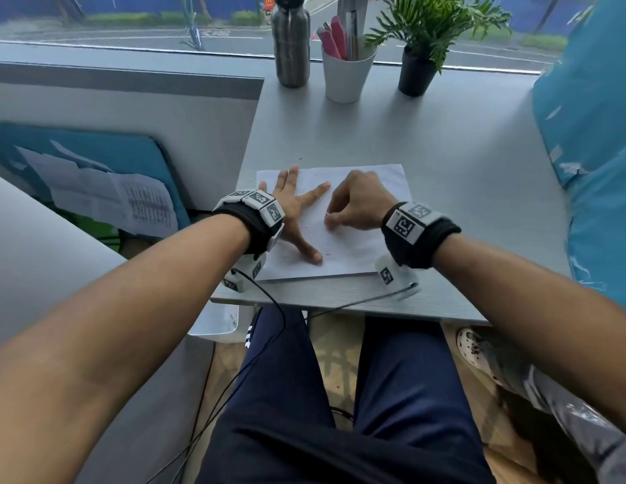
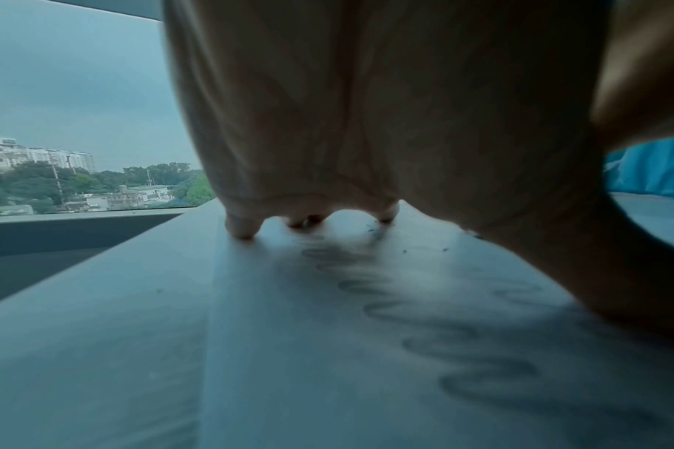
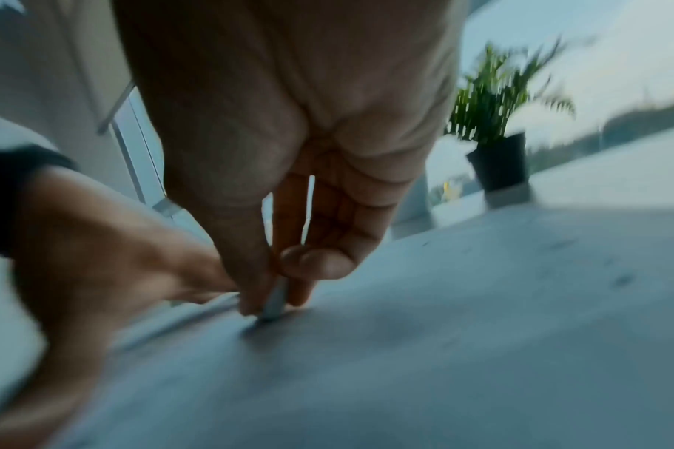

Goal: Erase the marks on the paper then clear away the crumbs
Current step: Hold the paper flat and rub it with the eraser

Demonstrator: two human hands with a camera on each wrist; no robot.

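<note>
A white sheet of paper (image 1: 357, 246) lies on the grey table (image 1: 444, 151) near its front edge. My left hand (image 1: 297, 211) presses flat on the paper's left part, fingers spread. My right hand (image 1: 353, 207) pinches a small pale eraser (image 3: 275, 302) between thumb and fingers, its tip down on the paper (image 3: 442, 349) beside the left hand (image 3: 97, 243). Faint looping pencil marks (image 2: 423, 310) run across the paper (image 2: 327, 364) under my left palm (image 2: 365, 121). A few dark crumbs (image 2: 377, 231) lie by the fingertips, and small dark specks (image 1: 327, 254) dot the sheet.
A steel bottle (image 1: 290, 43), a white cup of pens (image 1: 346, 75) and a potted plant (image 1: 418, 64) stand along the table's far edge by the window. A blue cushion (image 1: 591, 151) lies at the right. Papers on a blue pad (image 1: 105, 193) sit left, below the table.
</note>
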